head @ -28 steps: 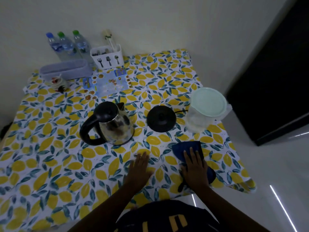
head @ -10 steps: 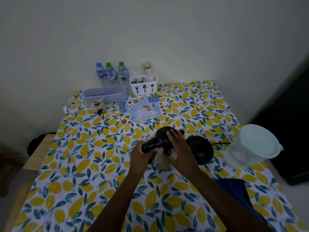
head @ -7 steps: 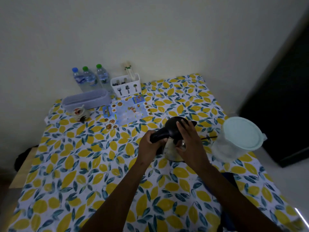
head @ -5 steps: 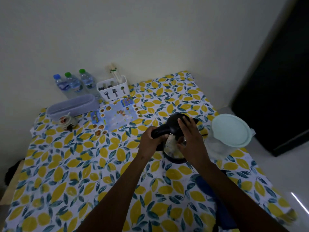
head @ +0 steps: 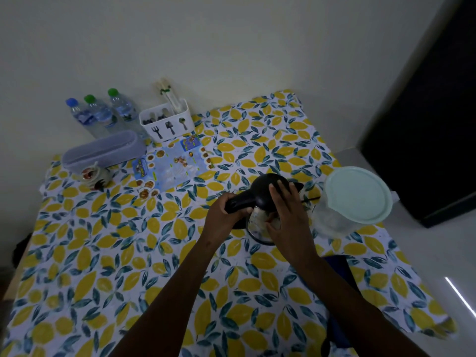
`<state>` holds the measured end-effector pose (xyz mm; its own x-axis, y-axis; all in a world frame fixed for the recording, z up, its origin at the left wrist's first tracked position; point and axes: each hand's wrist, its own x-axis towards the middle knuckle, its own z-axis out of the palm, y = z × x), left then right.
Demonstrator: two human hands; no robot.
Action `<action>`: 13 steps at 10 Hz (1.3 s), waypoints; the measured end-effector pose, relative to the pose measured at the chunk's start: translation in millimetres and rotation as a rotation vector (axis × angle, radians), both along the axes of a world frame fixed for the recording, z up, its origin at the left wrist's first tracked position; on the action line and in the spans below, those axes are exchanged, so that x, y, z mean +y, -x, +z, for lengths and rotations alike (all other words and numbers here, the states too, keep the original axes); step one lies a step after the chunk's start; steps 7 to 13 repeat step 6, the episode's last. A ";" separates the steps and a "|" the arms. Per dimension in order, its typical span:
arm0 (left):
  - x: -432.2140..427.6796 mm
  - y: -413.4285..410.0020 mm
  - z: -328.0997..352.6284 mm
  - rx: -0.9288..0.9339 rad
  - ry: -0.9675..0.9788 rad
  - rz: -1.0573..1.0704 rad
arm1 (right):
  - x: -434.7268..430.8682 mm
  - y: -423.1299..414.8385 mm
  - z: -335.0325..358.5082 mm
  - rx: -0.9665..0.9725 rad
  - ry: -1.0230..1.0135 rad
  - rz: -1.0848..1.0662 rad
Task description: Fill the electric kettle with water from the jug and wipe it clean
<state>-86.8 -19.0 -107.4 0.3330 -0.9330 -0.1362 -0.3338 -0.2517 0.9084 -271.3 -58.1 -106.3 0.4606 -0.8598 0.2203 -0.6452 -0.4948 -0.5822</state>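
The electric kettle (head: 268, 202) sits towards the right side of the table (head: 90, 253), just left of the jug (head: 353, 202), and both hands are on it. The left hand (head: 226, 215) is wrapped tight around the black handle, fingers curled right round it. The right hand (head: 286, 215) lies over the black lid and down the steel body, fingers spread and only loosely bent, pressing rather than gripping; whether it has a hold on the lid's catch, I cannot tell. Whether the kettle is seated on a base cannot be seen either: the hands cover its foot, and only a thin dark cord (head: 311, 199) shows beside it.

The jug stands upright with its pale green lid shut, touching nothing. The blue cloth (head: 340, 274) lies at the near edge, mostly hidden under the right forearm, and neither hand is on it.

So this looks like the opening step, getting the kettle steady and its lid up. No water is going in yet. Next, the lid must come open while the left hand steadies the handle, then the right hand has to leave, reach across to the jug and open it before tipping. Wiping comes last.
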 end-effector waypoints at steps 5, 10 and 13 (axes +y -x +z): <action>24.4 -6.3 4.8 -0.427 0.154 -0.050 | 1.6 -7.9 20.9 0.182 0.193 -0.024; 36.0 -27.0 32.8 -0.588 0.243 -0.035 | 0.7 -30.3 46.8 0.205 0.231 0.087; 36.0 -27.0 32.8 -0.588 0.243 -0.035 | 0.7 -30.3 46.8 0.205 0.231 0.087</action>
